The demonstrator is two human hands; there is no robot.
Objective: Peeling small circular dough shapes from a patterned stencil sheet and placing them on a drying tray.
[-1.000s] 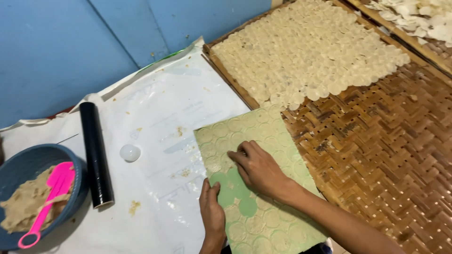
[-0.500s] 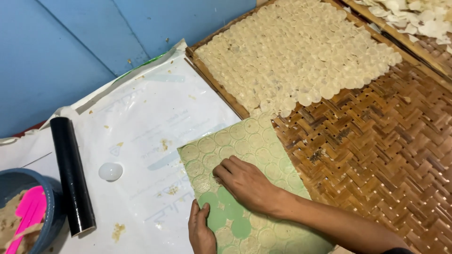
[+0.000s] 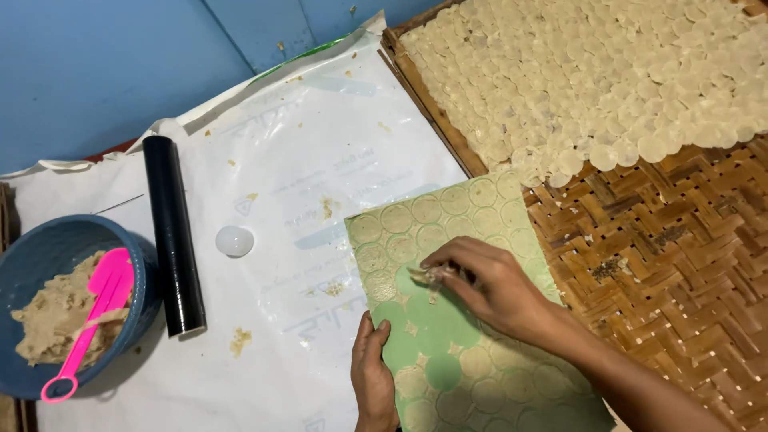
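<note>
Head view: a green sheet (image 3: pixel 448 320) bearing pale dough discs (too many to count exactly) is pressed flat at its left edge by the left hand (image 3: pixel 373 376). A lifted dough disc (image 3: pixel 430 274) is pinched by the right hand (image 3: pixel 488 284) above the sheet's middle. One black roller (image 3: pixel 174 234), one blue bowl (image 3: pixel 48 264) and one woven tray (image 3: pixel 664 240) are seen.

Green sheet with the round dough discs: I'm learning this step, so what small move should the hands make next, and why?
Probably lift the peeled scrap clear. The right hand pinches a bit of dough over the green sheet, bare there, while the left hand steadies its edge.
</note>
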